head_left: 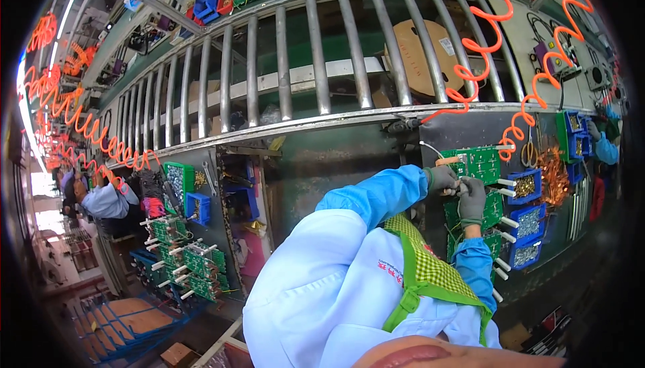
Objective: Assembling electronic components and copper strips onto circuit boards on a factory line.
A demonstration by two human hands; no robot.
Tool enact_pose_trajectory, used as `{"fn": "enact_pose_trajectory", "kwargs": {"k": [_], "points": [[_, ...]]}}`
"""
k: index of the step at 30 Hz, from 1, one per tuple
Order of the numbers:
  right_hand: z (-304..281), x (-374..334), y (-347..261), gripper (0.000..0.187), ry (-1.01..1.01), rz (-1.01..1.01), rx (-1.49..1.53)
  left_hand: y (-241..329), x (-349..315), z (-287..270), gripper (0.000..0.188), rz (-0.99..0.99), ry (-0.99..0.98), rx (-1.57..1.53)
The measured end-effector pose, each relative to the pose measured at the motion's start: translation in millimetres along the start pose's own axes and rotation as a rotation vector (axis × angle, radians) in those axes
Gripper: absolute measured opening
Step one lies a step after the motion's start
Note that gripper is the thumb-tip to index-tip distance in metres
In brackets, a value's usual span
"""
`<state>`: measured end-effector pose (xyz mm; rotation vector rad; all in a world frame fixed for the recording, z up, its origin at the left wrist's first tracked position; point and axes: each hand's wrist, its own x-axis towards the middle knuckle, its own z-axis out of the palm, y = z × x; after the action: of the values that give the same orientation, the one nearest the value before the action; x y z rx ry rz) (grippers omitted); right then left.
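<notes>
My left hand (pixel 441 179) and my right hand (pixel 473 198), both in grey gloves, meet over the green circuit boards on the bench at the right. Their fingers are closed close together around something small that I cannot make out. Just beyond the left hand lies a tan, rod-like piece (pixel 447 161). The far green circuit board (pixel 482 162) lies flat beside the fingertips. Nearer to me, another green circuit board (pixel 492 209) is partly covered by my right hand. White posts (pixel 508 221) stick out along the boards' right side.
Right of the boards stand blue bins of small metal parts (pixel 529 222), with scissors (pixel 530 155) and copper-coloured pieces (pixel 555 178) behind. Orange coiled hoses (pixel 484 43) hang over the roller conveyor (pixel 316 55). More boards (pixel 201 260) stand at left; a co-worker's sleeve (pixel 107 202) shows beyond.
</notes>
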<state>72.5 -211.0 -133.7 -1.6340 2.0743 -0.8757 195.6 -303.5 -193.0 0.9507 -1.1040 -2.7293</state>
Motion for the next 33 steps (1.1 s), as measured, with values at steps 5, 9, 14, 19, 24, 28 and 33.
{"fn": "enact_pose_trajectory", "kwargs": {"k": [5,9,14,19,24,28,33], "points": [[0,8,-9,0.011,-0.059,0.112,-0.098,1,-1,4,0.011,0.038,0.006,-0.016],[9,-3,-6,0.02,0.002,0.129,-0.186,-12,0,4,0.011,0.064,0.019,0.017],[16,0,1,0.023,0.084,0.242,-0.107,1,-5,11,0.012,0.031,0.069,-0.026],[10,-4,2,0.021,0.067,0.244,-0.101,-2,-5,11,0.011,0.015,0.061,-0.078],[7,-4,2,0.014,0.044,0.031,-0.11,-12,7,8,0.01,0.048,0.069,-0.068],[1,1,-7,0.014,0.005,-0.075,-0.109,-6,7,3,0.009,0.017,0.055,-0.039],[-5,2,-7,0.014,-0.059,-0.046,-0.092,-2,1,6,0.008,-0.034,0.035,-0.095]]}}
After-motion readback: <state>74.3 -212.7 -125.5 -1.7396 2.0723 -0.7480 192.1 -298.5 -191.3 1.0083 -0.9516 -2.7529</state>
